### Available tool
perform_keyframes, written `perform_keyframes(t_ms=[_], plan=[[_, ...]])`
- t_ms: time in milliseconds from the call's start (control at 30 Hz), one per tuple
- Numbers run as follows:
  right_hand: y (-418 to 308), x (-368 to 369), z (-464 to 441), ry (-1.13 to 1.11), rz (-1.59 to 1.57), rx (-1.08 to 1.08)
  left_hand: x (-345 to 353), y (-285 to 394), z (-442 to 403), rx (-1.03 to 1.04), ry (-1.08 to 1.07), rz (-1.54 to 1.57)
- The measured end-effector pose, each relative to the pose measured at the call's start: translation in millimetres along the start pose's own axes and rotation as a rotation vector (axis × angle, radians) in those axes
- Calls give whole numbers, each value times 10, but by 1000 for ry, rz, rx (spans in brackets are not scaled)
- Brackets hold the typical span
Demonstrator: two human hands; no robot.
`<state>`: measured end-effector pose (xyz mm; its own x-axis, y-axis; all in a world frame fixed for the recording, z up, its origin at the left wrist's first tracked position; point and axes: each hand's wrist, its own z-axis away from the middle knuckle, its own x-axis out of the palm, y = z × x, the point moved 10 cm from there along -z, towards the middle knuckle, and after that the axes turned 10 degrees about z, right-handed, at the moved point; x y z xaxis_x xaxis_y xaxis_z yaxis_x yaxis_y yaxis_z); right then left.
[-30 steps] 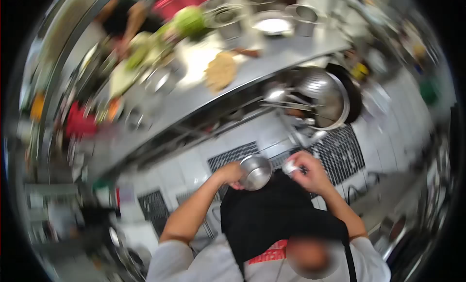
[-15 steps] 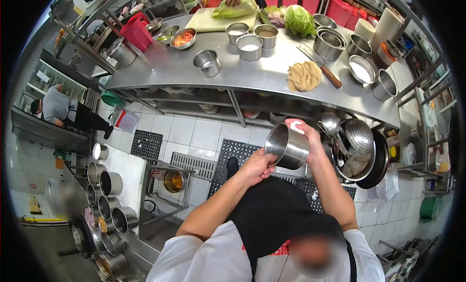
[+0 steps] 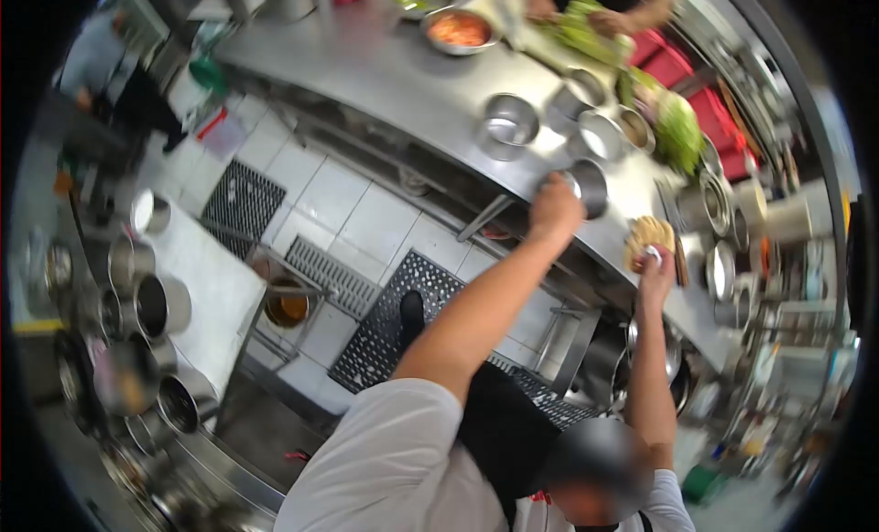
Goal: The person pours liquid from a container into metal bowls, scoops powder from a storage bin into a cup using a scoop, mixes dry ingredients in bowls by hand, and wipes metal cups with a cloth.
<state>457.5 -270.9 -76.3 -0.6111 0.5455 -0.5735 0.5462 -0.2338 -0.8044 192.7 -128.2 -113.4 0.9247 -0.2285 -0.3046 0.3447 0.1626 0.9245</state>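
Note:
My left hand point(image 3: 558, 205) reaches out over the front edge of the steel counter point(image 3: 385, 83), closed on the rim of a metal pot point(image 3: 589, 188). Over the same edge, further right, my right hand point(image 3: 656, 263) is closed round a small white cloth or paper point(image 3: 652, 252). It is beside the tan folded cloth point(image 3: 645, 237) on the counter. Another metal pot point(image 3: 511, 120) stands left of the held one, and a pot with white contents point(image 3: 600, 136) stands just behind it.
Across the counter a co-worker's hands point(image 3: 612, 21) touch leafy greens point(image 3: 586, 33). A bowl of orange pieces point(image 3: 460, 30) stands near them. Several pots line the white table point(image 3: 215, 303) at left. Another person point(image 3: 119, 74) is at the far left. Large pans point(image 3: 600, 358) sit below the counter's right part.
The pot has gone from in front of my body to the counter in my left hand. My right hand has let go of it and moved right. The view has turned.

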Motion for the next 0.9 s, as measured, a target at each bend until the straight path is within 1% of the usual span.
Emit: perform_keyframes(t_ms=[33,67,100,133,167,200,233,267,300,333,367,400,433,467,500,533,567,600,633,667,700,733,767,800,833,867,900], plan=[[29,80,-179,-2,27,-12,-4,-8,-69,-67,-36,37],[128,216,-324,-109,60,79,35,-62,-155,-101,-39,106],[645,197,-767,-194,326,-168,83,-143,-205,-138,-48,176],[374,231,-772,-167,658,-407,78,-167,-197,-150,-44,271],[215,108,-731,-80,722,-262,13,-192,-136,-160,-42,363],[-63,129,-542,-161,396,-119,-130,-183,10,-134,-91,434],[-204,-22,-422,-101,630,-146,-245,-245,181,-101,-143,505],[-116,-188,-286,-61,518,-126,-298,-400,342,-40,-172,511],[-131,-165,-19,-187,681,-89,-353,-572,520,23,-207,517],[-146,-63,337,-303,835,-49,-360,-957,674,-50,-241,538],[-5,101,731,-457,795,-7,-317,-1402,823,-112,-285,556],[343,91,1043,-522,883,-14,-338,-1990,942,-240,-230,534],[253,583,1514,-758,922,304,-361,-2577,1079,-368,-174,519],[1211,134,1711,-811,959,351,-337,-3214,1222,-504,-99,297],[1362,351,1969,-935,1029,395,-344,-3678,1344,-595,-46,317],[1486,595,2235,-1058,1091,438,-500,-3875,1352,-559,61,347],[1924,627,2510,-1371,1228,120,-615,-4004,1324,-527,173,378],[1789,865,2697,-1277,1187,569,-745,-3982,1142,-382,266,394],[1845,970,2801,-1315,1020,489,-906,-3914,915,-237,364,404],[1909,985,2953,-1345,849,411,-978,-3791,605,-108,400,440],[1917,995,2995,-1363,786,416,-1135,-3531,254,79,455,373],[1912,1011,3037,-1381,723,423,-1285,-3261,-126,164,443,496],[1832,1025,2995,-1396,764,505,-1416,-2991,-501,295,495,519],[1809,1027,2990,-1409,801,594,-1504,-2668,-865,414,486,423],[1860,1035,2957,-1368,772,600,-1555,-2381,-1226,481,479,373],[1898,954,2994,-1327,743,609,-1596,-2143,-1513,581,542,392],[1916,859,3049,-1286,712,622,-1129,-1906,-2108,846,482,-140]])
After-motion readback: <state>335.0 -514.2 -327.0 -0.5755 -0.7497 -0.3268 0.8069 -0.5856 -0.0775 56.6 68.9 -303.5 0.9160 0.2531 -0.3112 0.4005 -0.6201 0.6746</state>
